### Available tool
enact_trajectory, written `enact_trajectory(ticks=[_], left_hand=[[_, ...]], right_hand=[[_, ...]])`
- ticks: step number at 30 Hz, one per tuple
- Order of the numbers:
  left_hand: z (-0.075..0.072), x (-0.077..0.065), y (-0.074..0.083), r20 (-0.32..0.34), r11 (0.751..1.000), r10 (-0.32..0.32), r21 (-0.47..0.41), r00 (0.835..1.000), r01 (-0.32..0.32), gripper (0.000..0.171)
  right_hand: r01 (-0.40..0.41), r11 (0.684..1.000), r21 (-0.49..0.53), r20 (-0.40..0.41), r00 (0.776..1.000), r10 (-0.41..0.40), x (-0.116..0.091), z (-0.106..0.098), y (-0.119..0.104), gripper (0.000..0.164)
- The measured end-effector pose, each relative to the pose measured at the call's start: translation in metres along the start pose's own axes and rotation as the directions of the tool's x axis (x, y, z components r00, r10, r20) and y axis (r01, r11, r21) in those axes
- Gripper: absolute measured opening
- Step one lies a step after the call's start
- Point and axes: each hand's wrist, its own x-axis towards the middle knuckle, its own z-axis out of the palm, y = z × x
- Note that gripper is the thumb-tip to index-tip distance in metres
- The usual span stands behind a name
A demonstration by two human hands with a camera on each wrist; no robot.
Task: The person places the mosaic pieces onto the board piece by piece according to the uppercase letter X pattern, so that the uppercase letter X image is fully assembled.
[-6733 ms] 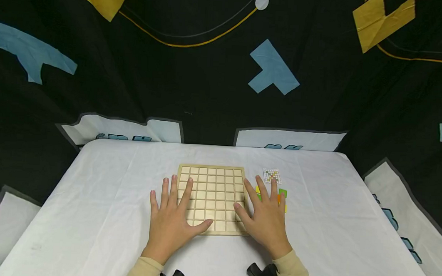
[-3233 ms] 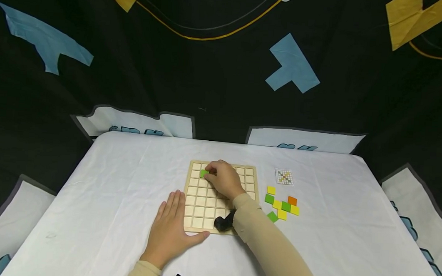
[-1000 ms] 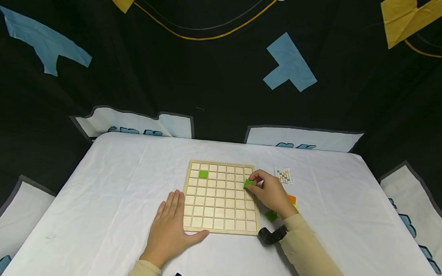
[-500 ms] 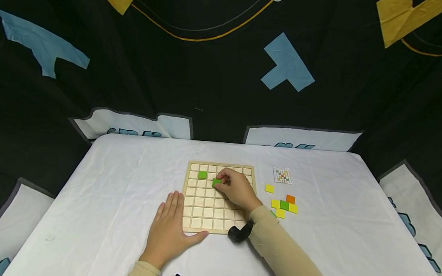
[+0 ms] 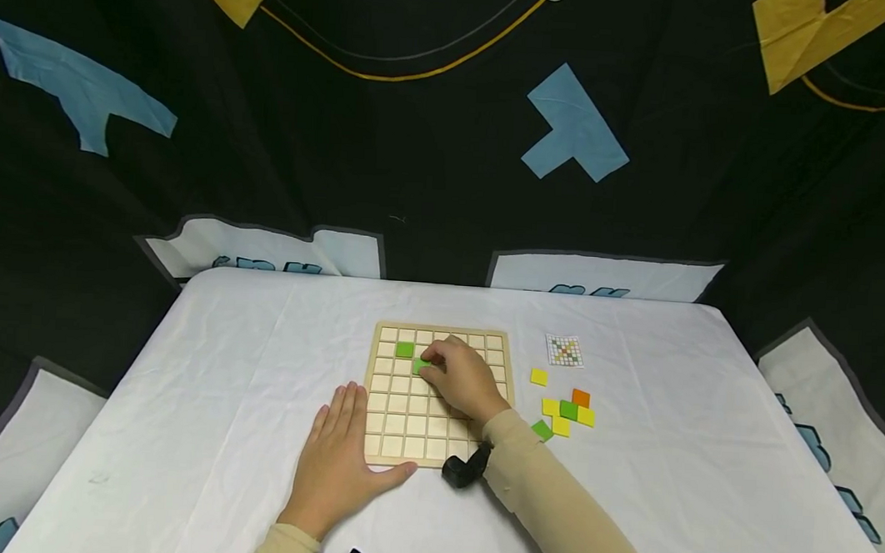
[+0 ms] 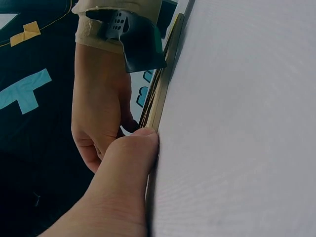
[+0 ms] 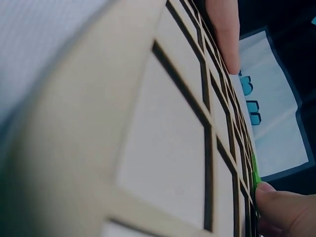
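Observation:
A wooden grid board [image 5: 395,424] lies on the table. My left hand [image 5: 338,467] rests flat along its left edge, fingers straight; the left wrist view shows the left thumb [image 6: 121,168] touching the board's edge [image 6: 163,89]. A green square tile [image 5: 404,350] sits in a cell of the second row. My right hand [image 5: 463,379] pinches another green tile [image 5: 420,366] at a third-row cell, diagonally below the first. In the right wrist view this tile [image 7: 255,169] stands at the right fingertips [image 7: 269,197]. Whether it lies fully in the cell I cannot tell.
Right of the board lie several loose tiles: yellow tiles [image 5: 539,377], green ones [image 5: 542,430] and an orange one [image 5: 581,397]. A small printed card [image 5: 564,350] with a coloured grid lies behind them. White cloth [image 5: 179,430] covers the table.
Earlier, both hands were spread over the board. The right hand then put down one green tile, took a second from the loose tiles and carried it left over the board. The left hand stays put lately.

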Motion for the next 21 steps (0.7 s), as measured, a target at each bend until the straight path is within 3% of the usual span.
enact_trajectory(ticks=[8,12,21], left_hand=[[0.0,-0.001,0.0,0.013,1.0,-0.008,0.003,1.0,0.008,0.13],[0.0,-0.001,0.0,0.019,1.0,-0.012,0.007,1.0,0.012,0.13],[0.001,0.0,0.0,0.0,1.0,-0.007,0.0,1.0,0.007,0.131]], right_hand=[[0.033,0.998,-0.057,0.04,0.999,-0.031,-0.005,-0.004,-0.001,0.017],[0.047,0.998,-0.032,0.068,0.997,-0.045,-0.012,-0.011,0.002,0.018],[-0.02,0.998,-0.054,0.024,0.999,0.021,-0.046,-0.045,0.03,0.022]])
